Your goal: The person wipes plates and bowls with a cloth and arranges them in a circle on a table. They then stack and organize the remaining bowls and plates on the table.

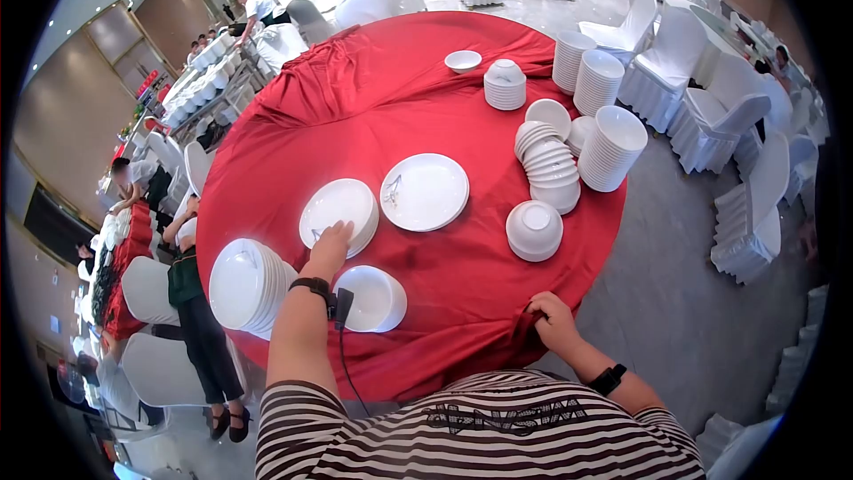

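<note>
My left hand (330, 247) rests on the near side of a short stack of white plates (342, 206), its fingers stretched over the top plate. Beside that stack lies another low stack of white plates (425, 191) with a small printed design. A tall plate stack (247, 283) stands left of my left forearm, and a white bowl (378, 300) sits to its right. At the table's near right edge, my right hand (553, 318) is closed on a fold of the red tablecloth (471, 276). A dark cable hangs near my left wrist.
Stacked bowls (535, 231), a leaning row of bowls (546, 164) and tall stacks (613, 149) line the table's right side. A small dish (463, 60) lies at the back. White-covered chairs (662, 53) stand to the right; a person in dark trousers (206, 338) is at the left.
</note>
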`<state>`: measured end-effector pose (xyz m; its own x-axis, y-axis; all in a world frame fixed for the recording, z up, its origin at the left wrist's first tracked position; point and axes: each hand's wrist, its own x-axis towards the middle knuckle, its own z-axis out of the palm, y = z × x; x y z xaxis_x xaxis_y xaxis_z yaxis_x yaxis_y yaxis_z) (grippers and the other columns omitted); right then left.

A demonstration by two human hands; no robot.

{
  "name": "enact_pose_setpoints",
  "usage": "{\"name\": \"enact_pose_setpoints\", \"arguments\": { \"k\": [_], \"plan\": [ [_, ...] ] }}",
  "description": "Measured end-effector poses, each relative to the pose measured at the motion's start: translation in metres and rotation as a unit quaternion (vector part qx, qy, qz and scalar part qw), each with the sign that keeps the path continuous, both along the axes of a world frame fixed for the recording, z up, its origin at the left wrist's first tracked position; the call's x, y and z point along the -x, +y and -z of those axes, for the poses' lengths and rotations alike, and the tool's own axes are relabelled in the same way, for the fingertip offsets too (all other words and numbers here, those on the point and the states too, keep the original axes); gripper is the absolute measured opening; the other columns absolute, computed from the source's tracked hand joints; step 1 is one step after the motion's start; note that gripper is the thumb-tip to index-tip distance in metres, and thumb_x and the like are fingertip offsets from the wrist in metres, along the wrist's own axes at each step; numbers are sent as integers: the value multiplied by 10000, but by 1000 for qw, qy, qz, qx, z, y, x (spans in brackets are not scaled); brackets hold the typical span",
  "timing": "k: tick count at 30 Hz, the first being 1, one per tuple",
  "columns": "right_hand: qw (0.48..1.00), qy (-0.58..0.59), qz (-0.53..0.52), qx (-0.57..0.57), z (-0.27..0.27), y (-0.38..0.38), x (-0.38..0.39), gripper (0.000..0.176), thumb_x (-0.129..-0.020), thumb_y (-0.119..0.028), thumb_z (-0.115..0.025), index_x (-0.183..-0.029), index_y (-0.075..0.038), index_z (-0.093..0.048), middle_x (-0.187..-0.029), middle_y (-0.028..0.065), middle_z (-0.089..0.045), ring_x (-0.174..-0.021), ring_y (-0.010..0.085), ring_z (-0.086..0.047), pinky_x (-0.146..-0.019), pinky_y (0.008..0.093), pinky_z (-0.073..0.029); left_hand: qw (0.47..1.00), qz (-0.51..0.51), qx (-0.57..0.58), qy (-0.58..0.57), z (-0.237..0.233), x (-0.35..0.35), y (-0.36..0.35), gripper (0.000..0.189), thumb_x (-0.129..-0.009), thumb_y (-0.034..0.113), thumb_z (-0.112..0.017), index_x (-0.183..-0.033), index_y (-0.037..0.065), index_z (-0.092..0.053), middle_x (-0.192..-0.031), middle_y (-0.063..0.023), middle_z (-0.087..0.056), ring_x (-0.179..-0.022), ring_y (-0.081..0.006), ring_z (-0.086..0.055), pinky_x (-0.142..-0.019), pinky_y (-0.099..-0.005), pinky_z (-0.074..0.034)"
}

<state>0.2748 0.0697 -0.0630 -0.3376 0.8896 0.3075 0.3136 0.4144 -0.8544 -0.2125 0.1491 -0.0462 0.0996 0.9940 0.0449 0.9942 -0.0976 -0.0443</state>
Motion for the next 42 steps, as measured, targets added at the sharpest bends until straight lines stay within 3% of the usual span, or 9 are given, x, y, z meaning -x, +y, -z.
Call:
{"name": "enact_pose_setpoints", "arguments": {
  "k": [6, 14, 19, 30, 35, 37, 38, 41, 42],
  "plan": [
    [1000, 14, -10, 18, -4, 0, 6, 182, -636, 75, -470, -792, 3, -528, -848, 152, -544, -838, 321, -542, -735, 358, -443, 997, -30, 61, -43, -71, -98, 30, 557, -729, 267, -657, -1221, 86, -469, -1242, -171, -468, -1135, -343, -439, -942, -400, -384],
    [998, 7, -53, 40, 2, 7, 9, 230, -611, 63, -483, -809, -26, -558, -874, 145, -561, -881, 324, -541, -779, 372, -448, 999, -24, 5, 48, 26, -175, 67, 479, -841, 156, -454, -1312, 120, -377, -1362, -166, -345, -1271, -353, -306, -994, -560, -258],
    [997, 5, -61, 54, 10, 7, -3, 218, -632, 38, -483, -825, -27, -561, -920, 144, -560, -893, 322, -541, -780, 373, -446, 995, -14, -57, 76, 43, -180, 69, 180, -832, 84, -429, -960, -3, -522, -875, -182, -557, -755, -331, -603, -611, -400, -507],
    [988, 97, -15, 118, 44, 26, 0, 229, -660, 94, -399, -805, -10, -542, -824, 70, -572, -813, 198, -561, -772, 272, -434, 995, 78, -49, 40, -79, -199, 30, 111, -783, 98, -473, -834, 49, -559, -785, -110, -609, -700, -272, -628, -636, -401, -492],
    [741, 442, -3, 505, 41, 48, 13, 228, -769, -46, -361, -874, -71, -562, -880, 70, -604, -818, 200, -575, -815, 348, -455, 984, 141, -106, 12, -148, -206, -44, 80, -760, 95, -491, -825, 58, -519, -801, -83, -575, -806, -258, -578, -705, -393, -456],
    [807, 371, 78, 453, 16, 52, 24, 318, -878, -276, -362, -960, -50, -570, -992, 85, -608, -941, 225, -563, -894, 383, -422, 956, 223, -185, -48, -158, -200, -81, 115, -762, 104, -495, -861, 46, -498, -904, -99, -575, -890, -279, -558, -730, -398, -454],
    [746, 401, -23, 532, 11, 59, 25, 614, -903, -523, -245, -1110, -29, -545, -1133, 101, -576, -1063, 251, -520, -953, 395, -379, 955, 222, -186, -61, -150, -194, -95, 146, -767, 108, -494, -897, 42, -496, -999, -121, -568, -927, -304, -549, -755, -400, -457],
    [715, 405, -128, 556, -29, 59, 37, 784, -880, -590, -89, -1183, 6, -498, -1104, 110, -570, -1089, 252, -477, -1002, 391, -294, 960, 233, -141, -69, -139, -190, -134, 180, -765, 115, -501, -923, 30, -493, -1080, -134, -537, -1000, -315, -529, -785, -386, -460],
    [730, 368, -136, 560, -39, 59, 39, 609, -917, -473, -256, -1188, 21, -486, -1101, 125, -570, -1075, 254, -501, -962, 398, -356, 964, 231, -115, -61, -136, -193, -144, 184, -761, 117, -505, -921, 27, -492, -1093, -131, -529, -1053, -311, -508, -803, -376, -457]
  ]
}}
